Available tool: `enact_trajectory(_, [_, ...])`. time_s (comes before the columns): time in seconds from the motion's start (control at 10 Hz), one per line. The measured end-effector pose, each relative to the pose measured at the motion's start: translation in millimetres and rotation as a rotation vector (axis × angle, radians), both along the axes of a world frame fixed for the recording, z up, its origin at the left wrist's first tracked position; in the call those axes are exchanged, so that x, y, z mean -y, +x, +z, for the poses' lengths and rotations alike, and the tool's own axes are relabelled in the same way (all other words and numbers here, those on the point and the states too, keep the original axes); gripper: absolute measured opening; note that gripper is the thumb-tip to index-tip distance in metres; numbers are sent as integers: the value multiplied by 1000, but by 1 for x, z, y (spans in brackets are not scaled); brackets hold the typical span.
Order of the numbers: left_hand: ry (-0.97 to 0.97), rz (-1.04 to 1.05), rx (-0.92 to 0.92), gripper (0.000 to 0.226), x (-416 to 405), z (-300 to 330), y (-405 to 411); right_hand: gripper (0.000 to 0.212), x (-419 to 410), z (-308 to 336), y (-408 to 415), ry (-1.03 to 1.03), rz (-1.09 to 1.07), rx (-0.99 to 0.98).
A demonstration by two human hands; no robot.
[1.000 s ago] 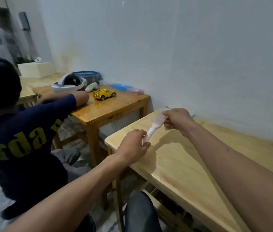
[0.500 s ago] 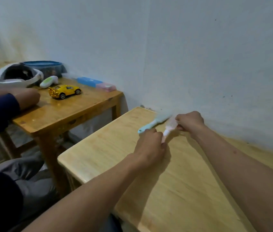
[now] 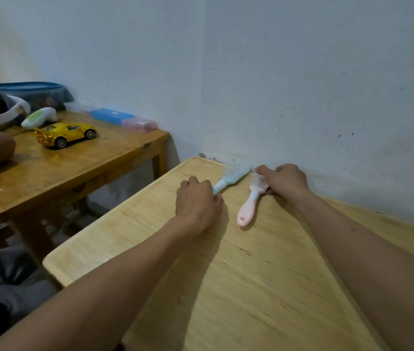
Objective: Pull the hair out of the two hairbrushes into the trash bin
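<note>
1. Pink plastic hairbrush (image 3: 250,201) lay flat on the pale wooden bench (image 3: 251,287) near the wall, handle toward me.
2. Just left of it, the blue hairbrush (image 3: 228,180) lay angled toward the corner.
3. My right hand (image 3: 283,179) curled over the pink bristles, fingers touching them.
4. My left hand (image 3: 197,202) closed loosely around the blue handle's end.
5. On the neighbouring table (image 3: 74,168) I saw a yellow toy car (image 3: 65,134).

Pink hairbrush (image 3: 247,208), pale-blue hairbrush (image 3: 228,181), yellow toy car (image 3: 65,133), light wooden table (image 3: 238,287).
</note>
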State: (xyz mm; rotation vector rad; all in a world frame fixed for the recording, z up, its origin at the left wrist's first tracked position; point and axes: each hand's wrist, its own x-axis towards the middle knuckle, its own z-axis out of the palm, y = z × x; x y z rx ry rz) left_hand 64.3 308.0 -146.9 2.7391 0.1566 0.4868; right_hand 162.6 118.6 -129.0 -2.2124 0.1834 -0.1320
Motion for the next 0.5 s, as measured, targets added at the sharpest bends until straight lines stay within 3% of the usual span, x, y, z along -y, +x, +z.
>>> enact_trajectory(0.3, [-241, -69, 1, 35, -7, -7, 12, 52, -8, -4, 10, -106, -54, -6])
enact_trajectory(0.5, [-346, -92, -33, 51, -14, -6, 15, 56, -16, 2, 7, -120, -123, -54])
